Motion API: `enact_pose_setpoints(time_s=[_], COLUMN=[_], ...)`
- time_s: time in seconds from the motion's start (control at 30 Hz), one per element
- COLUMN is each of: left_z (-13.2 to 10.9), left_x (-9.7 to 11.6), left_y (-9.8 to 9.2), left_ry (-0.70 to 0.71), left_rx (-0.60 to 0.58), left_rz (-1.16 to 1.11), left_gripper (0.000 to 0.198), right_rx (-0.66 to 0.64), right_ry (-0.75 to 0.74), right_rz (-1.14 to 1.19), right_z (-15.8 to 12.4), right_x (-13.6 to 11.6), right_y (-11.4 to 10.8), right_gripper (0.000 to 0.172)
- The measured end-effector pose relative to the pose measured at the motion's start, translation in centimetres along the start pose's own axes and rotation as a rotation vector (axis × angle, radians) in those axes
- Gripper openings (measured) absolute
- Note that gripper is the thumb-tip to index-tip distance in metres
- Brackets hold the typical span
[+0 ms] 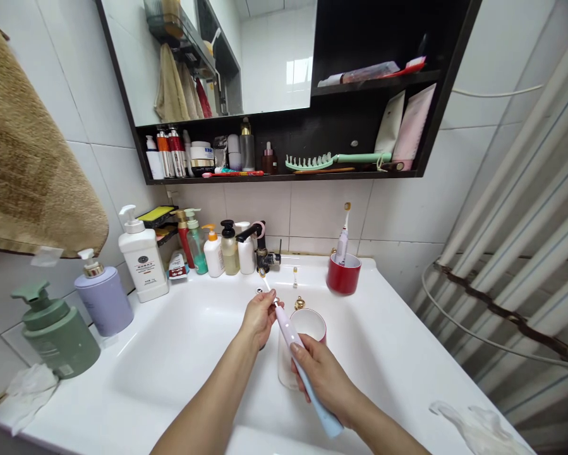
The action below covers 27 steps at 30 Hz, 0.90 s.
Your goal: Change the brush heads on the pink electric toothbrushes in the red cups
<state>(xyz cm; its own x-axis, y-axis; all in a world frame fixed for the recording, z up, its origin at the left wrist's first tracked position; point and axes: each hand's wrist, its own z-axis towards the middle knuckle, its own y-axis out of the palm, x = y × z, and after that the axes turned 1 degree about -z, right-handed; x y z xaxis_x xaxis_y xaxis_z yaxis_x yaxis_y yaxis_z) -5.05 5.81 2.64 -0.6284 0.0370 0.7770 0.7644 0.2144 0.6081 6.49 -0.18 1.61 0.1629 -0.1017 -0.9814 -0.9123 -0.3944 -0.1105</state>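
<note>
My right hand (324, 373) wraps around the handle of an electric toothbrush (287, 327), pale pink fading to light blue at its base. The fingers of my left hand (259, 319) pinch its slim white brush head (265, 282) where it meets the handle. The toothbrush is tilted over the sink, bristles toward the faucet (259, 246). Behind my right hand is a cup (311, 321) with a white inside and reddish outside, partly hidden. A pale, see-through container (286, 370) lies beside it in the basin, mostly covered by my hands.
A red cup (343, 278) holding another electric toothbrush (342, 245) stands on the back right rim of the sink (378, 316). A loose brush head (295, 278) is near the faucet. Several pump bottles (144, 262) line the left and back rim. Crumpled plastic (477, 430) lies front right.
</note>
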Motion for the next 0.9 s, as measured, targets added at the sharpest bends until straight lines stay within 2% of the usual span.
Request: enact_pose_setpoints(time_s=[0.3,0.57,0.67,0.8,0.9], left_z=[-0.2,-0.4,-0.4,-0.5,-0.6], left_x=[-0.3,-0.3,-0.2,-0.1,0.0], left_y=[0.3,0.6,0.7,0.8,0.9], left_ry=[-0.019,0.006,0.001,-0.044,-0.039], left_rx=[-0.018,-0.079,-0.101,-0.138,-0.148], left_rz=[0.042,0.054,0.05,0.022,0.013], left_gripper=[0.013,0.013,0.014,0.016,0.015], right_rx=[0.015,0.051,0.032,-0.063,-0.034], right_ry=[-0.031,-0.055,-0.043,0.043,-0.005], right_rz=[0.024,0.037,0.11,0.336,0.282], right_z=[0.0,-0.2,-0.4,-0.7,-0.5], right_x=[-0.2,-0.2,-0.5,-1.2,-1.1], right_y=[0.1,0.3,0.4,0.4,0.4], right_gripper=[0.025,0.022,0.022,0.027,0.026])
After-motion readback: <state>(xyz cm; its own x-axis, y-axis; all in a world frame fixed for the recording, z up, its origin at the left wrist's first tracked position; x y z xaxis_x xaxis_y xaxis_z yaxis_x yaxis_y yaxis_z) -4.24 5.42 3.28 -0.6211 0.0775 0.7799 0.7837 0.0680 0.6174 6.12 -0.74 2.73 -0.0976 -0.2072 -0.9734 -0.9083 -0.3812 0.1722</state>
